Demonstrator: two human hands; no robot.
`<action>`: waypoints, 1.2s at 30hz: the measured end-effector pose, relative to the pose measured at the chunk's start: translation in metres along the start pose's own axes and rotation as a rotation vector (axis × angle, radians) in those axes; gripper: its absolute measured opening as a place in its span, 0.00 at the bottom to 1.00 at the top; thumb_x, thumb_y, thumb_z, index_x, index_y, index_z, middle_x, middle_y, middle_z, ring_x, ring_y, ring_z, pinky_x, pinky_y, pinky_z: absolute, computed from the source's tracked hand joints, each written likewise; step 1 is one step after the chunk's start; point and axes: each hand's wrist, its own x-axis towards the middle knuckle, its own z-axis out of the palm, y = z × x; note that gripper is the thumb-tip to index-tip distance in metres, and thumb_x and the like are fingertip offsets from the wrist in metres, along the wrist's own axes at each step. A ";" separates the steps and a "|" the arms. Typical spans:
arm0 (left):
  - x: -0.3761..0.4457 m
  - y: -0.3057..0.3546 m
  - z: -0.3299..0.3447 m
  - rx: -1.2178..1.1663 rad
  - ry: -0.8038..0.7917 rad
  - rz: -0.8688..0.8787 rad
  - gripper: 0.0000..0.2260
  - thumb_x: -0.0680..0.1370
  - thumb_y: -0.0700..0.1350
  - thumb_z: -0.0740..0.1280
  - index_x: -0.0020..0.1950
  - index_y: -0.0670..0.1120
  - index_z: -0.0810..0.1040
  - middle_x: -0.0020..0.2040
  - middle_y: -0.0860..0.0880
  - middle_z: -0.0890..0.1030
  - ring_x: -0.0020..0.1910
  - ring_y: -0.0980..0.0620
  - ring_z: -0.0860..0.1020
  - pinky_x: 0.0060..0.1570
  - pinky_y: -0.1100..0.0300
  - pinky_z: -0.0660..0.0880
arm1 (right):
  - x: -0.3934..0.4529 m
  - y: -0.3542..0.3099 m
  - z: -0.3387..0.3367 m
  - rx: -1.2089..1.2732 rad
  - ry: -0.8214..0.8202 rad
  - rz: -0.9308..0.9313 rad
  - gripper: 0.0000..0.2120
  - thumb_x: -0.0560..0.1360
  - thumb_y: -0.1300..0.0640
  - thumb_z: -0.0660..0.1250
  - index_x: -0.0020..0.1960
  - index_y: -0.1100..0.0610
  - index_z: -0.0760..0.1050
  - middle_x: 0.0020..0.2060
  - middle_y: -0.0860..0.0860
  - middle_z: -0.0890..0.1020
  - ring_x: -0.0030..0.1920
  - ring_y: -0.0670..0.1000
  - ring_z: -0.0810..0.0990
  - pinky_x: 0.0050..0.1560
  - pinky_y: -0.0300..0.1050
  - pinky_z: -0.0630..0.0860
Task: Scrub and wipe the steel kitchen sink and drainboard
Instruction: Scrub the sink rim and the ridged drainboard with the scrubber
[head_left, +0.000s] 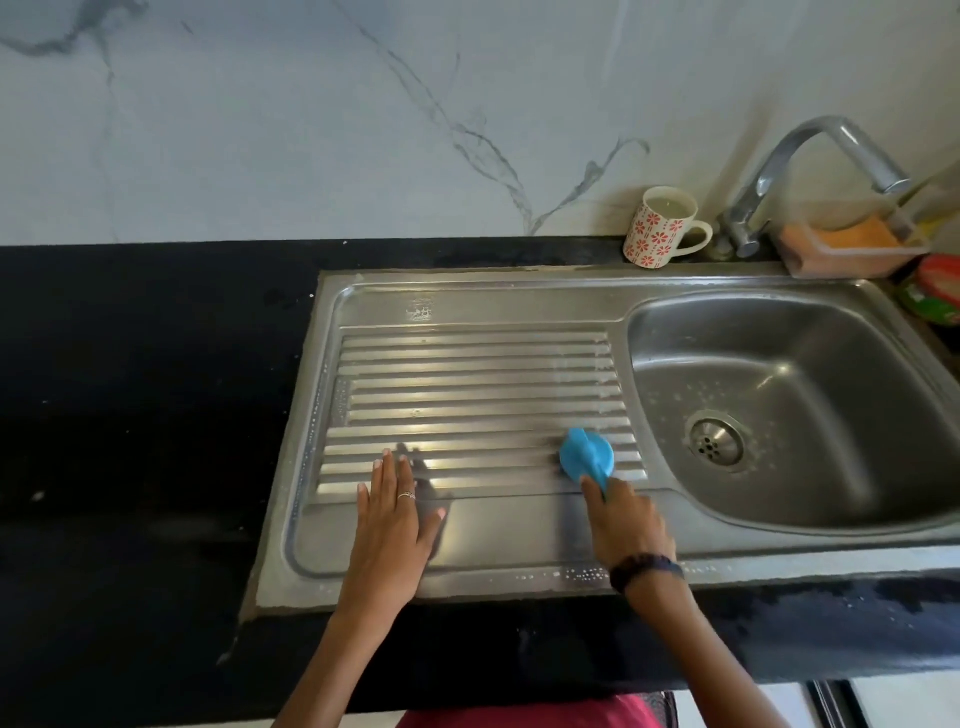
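The right hand (626, 519) is gripping the handle of a blue scrub brush (587, 456), which is pressing on the near right ribs of the steel drainboard (467, 384), just left of the sink bowl (810, 395). The left hand (392, 512) is lying flat with straight fingers on the drainboard's near left part. 1 flowered mug (662, 227) is standing at the far edge beside the tap (810, 171).

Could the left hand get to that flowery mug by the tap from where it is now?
Probably, with a long stretch. The left hand lies flat on the drainboard, and the mug stands far off at the back, beside the tap. Only bare steel lies between, though the right hand with the blue scrubber sits nearby.
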 end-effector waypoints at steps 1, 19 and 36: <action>0.001 -0.001 -0.001 0.002 -0.003 0.009 0.32 0.81 0.53 0.52 0.74 0.42 0.36 0.68 0.51 0.30 0.68 0.57 0.31 0.66 0.60 0.31 | -0.001 0.002 -0.001 0.001 0.007 0.020 0.23 0.79 0.41 0.50 0.56 0.58 0.72 0.47 0.59 0.80 0.48 0.59 0.79 0.48 0.53 0.76; -0.001 -0.054 -0.023 0.059 -0.038 0.069 0.34 0.80 0.57 0.52 0.74 0.41 0.35 0.74 0.46 0.33 0.68 0.56 0.31 0.65 0.60 0.31 | 0.046 -0.087 -0.006 0.228 0.019 0.028 0.22 0.80 0.50 0.56 0.67 0.64 0.67 0.62 0.62 0.74 0.61 0.59 0.73 0.60 0.48 0.69; -0.009 -0.096 -0.035 -0.025 0.043 0.013 0.34 0.80 0.56 0.54 0.75 0.42 0.37 0.76 0.45 0.37 0.71 0.55 0.33 0.68 0.58 0.32 | 0.022 -0.144 0.043 0.299 -0.016 -0.054 0.20 0.81 0.52 0.54 0.66 0.64 0.69 0.63 0.63 0.74 0.63 0.61 0.72 0.60 0.49 0.69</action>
